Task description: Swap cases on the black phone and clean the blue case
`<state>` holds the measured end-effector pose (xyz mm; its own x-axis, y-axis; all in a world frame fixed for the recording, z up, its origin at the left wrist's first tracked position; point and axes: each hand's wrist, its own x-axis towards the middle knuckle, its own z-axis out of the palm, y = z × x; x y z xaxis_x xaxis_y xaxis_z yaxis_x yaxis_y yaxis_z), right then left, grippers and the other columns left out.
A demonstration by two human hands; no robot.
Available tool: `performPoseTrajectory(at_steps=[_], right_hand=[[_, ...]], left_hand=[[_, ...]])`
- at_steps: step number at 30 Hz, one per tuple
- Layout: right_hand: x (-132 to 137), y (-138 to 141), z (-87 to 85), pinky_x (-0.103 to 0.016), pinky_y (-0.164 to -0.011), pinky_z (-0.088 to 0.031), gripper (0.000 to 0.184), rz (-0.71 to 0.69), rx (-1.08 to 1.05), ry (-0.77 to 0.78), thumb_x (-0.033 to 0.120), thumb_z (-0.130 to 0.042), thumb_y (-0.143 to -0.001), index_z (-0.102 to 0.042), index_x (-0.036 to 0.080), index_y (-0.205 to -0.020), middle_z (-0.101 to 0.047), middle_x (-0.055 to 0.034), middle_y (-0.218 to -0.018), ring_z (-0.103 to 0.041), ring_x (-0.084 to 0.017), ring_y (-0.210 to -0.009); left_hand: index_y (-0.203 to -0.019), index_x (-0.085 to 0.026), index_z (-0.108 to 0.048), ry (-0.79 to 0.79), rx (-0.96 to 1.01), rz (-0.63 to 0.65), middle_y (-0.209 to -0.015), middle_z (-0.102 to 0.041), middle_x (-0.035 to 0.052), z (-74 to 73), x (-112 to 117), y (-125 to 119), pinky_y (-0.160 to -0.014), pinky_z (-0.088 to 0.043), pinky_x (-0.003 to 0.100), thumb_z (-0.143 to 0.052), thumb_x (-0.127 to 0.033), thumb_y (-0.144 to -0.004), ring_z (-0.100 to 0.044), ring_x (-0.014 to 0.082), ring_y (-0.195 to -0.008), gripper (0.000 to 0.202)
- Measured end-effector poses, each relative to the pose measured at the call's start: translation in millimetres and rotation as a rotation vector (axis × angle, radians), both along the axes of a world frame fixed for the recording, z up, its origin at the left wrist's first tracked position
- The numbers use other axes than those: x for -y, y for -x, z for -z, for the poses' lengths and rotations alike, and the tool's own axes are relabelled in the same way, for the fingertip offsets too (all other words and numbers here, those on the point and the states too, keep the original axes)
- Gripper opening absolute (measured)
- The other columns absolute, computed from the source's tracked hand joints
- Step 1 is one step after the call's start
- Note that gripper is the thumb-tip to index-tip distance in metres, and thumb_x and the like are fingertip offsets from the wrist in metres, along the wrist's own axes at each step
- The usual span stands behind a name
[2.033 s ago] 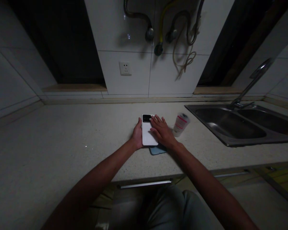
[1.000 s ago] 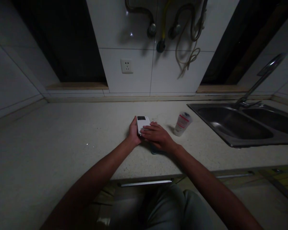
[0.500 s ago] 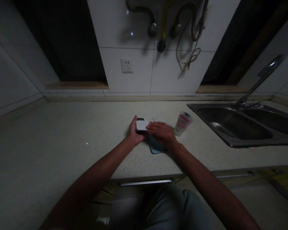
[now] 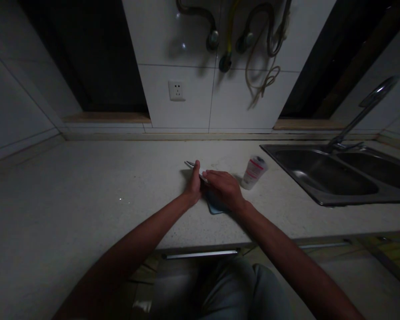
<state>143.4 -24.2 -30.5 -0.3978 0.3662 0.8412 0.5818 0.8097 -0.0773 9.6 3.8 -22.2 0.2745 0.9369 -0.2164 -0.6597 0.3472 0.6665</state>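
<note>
A thin white slab that looks like a phone (image 4: pixel 190 164) is held above the counter, tilted so that mostly its edge shows. My left hand (image 4: pixel 194 184) is closed around it, the thumb up along its near side. My right hand (image 4: pixel 222 186) has its fingers together on the slab's right end, and what lies under the palm is hidden. Beneath my right hand a light-blue cloth-like piece (image 4: pixel 216 209) rests on the counter, partly covered. Just right of that hand stands a clear plastic cup (image 4: pixel 253 172) with red print.
The pale speckled counter (image 4: pixel 96 186) runs along a tiled wall with a power socket (image 4: pixel 177 90). At the right is a steel double sink (image 4: pixel 316 200) with a tall tap (image 4: pixel 363 111). Pipes and a looped cord (image 4: pixel 266 82) hang on the wall. A drawer handle (image 4: pixel 202 254) sits below the counter edge.
The phone-like slab has turned from showing its white face to nearly edge-on. My left hand has rotated with it and shifted slightly right; my right hand stays on its end.
</note>
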Motion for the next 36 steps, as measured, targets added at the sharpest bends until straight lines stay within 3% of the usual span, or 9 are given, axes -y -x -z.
performPoseTrajectory(at_steps=[6,9,11,13,17,20,23,30,36], right_hand=[[1,-1,3.8,-0.036,-0.084,-0.056,0.028,0.019,-0.184,0.269,0.027,-0.052,-0.095,-0.065,0.022,-0.119,-0.074,-0.0088,-0.112,-0.071,-0.022,-0.096],[1,-2,-1.3,-0.030,-0.070,-0.053,0.024,0.062,-0.502,0.472,0.035,-0.056,-0.092,-0.065,0.022,-0.111,-0.073,-0.0037,-0.092,-0.067,-0.018,-0.077],[-2,-4,-3.0,-0.026,-0.059,-0.048,0.024,0.061,-0.766,0.600,0.041,-0.061,-0.087,-0.064,0.022,-0.102,-0.065,0.0019,-0.074,-0.059,-0.014,-0.063],[-8,-5,-1.6,-0.023,-0.052,-0.041,0.025,-0.001,-0.991,0.732,0.044,-0.066,-0.082,-0.061,0.022,-0.091,-0.055,0.0061,-0.062,-0.050,-0.011,-0.054],[-17,-4,4.1,-0.023,-0.050,-0.040,0.034,-0.143,-1.174,1.008,0.047,-0.076,-0.068,-0.056,0.021,-0.077,-0.052,0.0068,-0.058,-0.047,-0.010,-0.051],[-15,0,2.1,-0.024,-0.049,-0.044,0.044,-0.212,-1.139,1.220,0.048,-0.084,-0.055,-0.055,0.021,-0.072,-0.057,0.0054,-0.058,-0.052,-0.011,-0.050],[-6,4,-4.2,-0.022,-0.041,-0.042,0.048,-0.256,-0.967,1.360,0.052,-0.085,-0.053,-0.053,0.021,-0.070,-0.060,0.0049,-0.054,-0.052,-0.010,-0.043],[-1,-4,-7.8,-0.019,-0.027,-0.015,0.044,-0.207,-0.672,1.308,0.059,-0.073,-0.071,-0.056,0.019,-0.065,-0.047,0.0081,-0.040,-0.029,-0.004,-0.027],[-8,-8,-13.7,-0.019,-0.033,-0.027,0.034,-0.058,-0.996,0.937,0.050,-0.072,-0.075,-0.058,0.019,-0.078,-0.055,0.0062,-0.055,-0.040,-0.006,-0.037]], left_hand=[[-0.082,-0.019,-0.057,-0.142,-0.068,-0.071,-0.066,-0.063,0.0019,5.0,-5,1,-0.063,-0.049,0.030,-0.058,-0.073,-0.077,-0.065,0.0187,-0.067,0.054],[-0.109,-0.022,-0.052,-0.223,-0.119,-0.155,-0.082,-0.066,0.0019,3.9,-4,4,-0.062,-0.048,0.029,-0.066,-0.060,-0.078,-0.066,0.0172,-0.066,0.051],[-0.122,-0.026,-0.043,-0.257,-0.177,-0.231,-0.087,-0.065,-0.0007,3.3,-3,5,-0.061,-0.048,0.028,-0.077,-0.043,-0.072,-0.065,0.0152,-0.063,0.063],[-0.120,-0.026,-0.044,-0.287,-0.197,-0.269,-0.086,-0.064,-0.0028,2.4,-2,5,-0.060,-0.047,0.026,-0.082,-0.029,-0.065,-0.063,0.0135,-0.062,0.067],[-0.099,-0.020,-0.058,-0.287,-0.058,-0.254,-0.087,-0.068,0.0008,-1.7,-3,5,-0.071,-0.050,0.028,-0.081,-0.024,-0.063,-0.067,0.0159,-0.078,0.043],[-0.088,-0.016,-0.064,-0.185,0.042,-0.242,-0.087,-0.072,0.0056,-6.0,-6,9,-0.082,-0.052,0.031,-0.079,-0.025,-0.064,-0.068,0.0180,-0.083,0.030],[-0.088,-0.013,-0.066,-0.074,0.100,-0.182,-0.090,-0.073,0.0116,-10.8,-9,17,-0.081,-0.054,0.034,-0.072,-0.035,-0.073,-0.070,0.0213,-0.083,0.027],[-0.094,-0.011,-0.068,0.001,0.205,-0.032,-0.080,-0.072,0.0137,-22.8,-10,34,-0.079,-0.057,0.046,-0.043,-0.065,-0.087,-0.070,0.0259,-0.078,0.059],[-0.099,-0.008,-0.069,0.015,0.069,0.231,-0.081,-0.071,0.0192,-17.4,-9,35,-0.070,-0.056,0.043,-0.033,-0.082,-0.081,-0.070,0.0288,-0.072,0.085]])
